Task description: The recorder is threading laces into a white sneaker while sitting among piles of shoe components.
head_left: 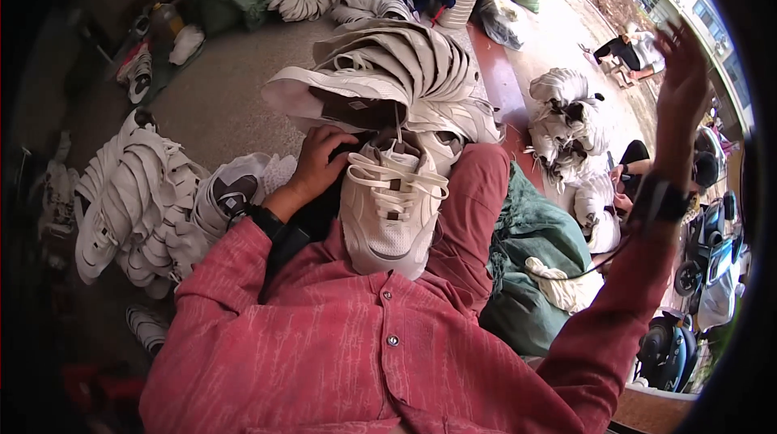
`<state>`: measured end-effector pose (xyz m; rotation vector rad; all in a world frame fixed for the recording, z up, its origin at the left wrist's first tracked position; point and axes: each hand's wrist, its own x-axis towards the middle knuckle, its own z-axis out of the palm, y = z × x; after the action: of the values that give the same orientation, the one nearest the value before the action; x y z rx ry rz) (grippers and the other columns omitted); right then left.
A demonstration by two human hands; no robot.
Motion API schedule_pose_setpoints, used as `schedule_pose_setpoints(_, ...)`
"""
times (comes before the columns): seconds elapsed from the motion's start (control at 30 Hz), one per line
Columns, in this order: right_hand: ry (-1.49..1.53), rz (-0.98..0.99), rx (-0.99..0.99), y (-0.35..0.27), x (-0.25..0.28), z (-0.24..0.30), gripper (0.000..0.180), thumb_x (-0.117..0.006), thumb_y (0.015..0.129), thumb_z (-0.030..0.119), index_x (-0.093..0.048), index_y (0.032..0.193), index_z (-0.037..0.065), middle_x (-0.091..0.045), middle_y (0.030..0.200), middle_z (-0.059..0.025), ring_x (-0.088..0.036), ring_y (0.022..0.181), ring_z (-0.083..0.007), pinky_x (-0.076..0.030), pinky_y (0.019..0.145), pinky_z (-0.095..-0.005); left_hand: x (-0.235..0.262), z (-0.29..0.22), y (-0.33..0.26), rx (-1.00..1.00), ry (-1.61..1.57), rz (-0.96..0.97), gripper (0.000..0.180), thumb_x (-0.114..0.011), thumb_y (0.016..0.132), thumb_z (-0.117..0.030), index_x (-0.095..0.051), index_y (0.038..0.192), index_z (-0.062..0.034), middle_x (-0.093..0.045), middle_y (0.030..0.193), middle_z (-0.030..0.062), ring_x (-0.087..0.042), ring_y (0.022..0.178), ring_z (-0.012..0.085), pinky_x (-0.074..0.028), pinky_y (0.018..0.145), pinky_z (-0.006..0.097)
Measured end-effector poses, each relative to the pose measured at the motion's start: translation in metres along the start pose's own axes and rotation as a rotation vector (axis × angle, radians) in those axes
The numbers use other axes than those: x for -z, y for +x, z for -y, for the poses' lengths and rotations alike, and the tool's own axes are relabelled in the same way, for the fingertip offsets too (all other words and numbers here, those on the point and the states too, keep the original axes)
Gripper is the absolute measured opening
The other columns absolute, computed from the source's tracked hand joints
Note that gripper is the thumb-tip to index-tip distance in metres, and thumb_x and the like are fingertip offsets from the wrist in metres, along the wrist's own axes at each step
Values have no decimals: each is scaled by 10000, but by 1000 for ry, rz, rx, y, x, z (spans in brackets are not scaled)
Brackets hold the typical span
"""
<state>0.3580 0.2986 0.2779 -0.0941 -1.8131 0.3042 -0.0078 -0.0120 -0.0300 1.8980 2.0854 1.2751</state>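
A white laced shoe upper (391, 206) lies on my lap, toe toward me. My left hand (317, 160) rests at its far end, fingers curled on the collar beside a dark form inside it. Just beyond, a long fanned stack of white shoe uppers (388, 78) leans over my knees. My right hand (682, 86) is raised high at the right, fingers spread, holding nothing; a thin white lace or thread runs from that arm toward the green sack. A dark band sits on that wrist.
Another pile of white uppers (137, 199) lies on the concrete at my left. A green sack (534, 231) with laces sits by my right leg. More bundles (566, 118) and seated people are farther off; scooters (704, 264) stand at right.
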Motion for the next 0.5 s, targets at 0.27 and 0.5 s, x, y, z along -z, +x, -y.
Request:
schedule_pose_setpoints(0.27,-42,943,-720,-211,-119,89,127,-633,877,89,-677,958,3,-668,868,-72,-570,642,-96,-469,572,-266,31,-33,-37,113,-93,49,282,-664,758,-39,-616,1036,-36,-603,1022,113,-525,1069,302,-404,946,376)
schedule_pose_setpoints(0.5,421,1047,-1482,-255,-147,151,322,-558,975,259,-596,1146,-11,-618,838,-23,-589,638,-78,-458,509,-211,48,-45,-60,-49,-44,240,857,-779,644,-231,-380,1388,-82,-510,1248,139,-482,1160,334,-366,1020,435)
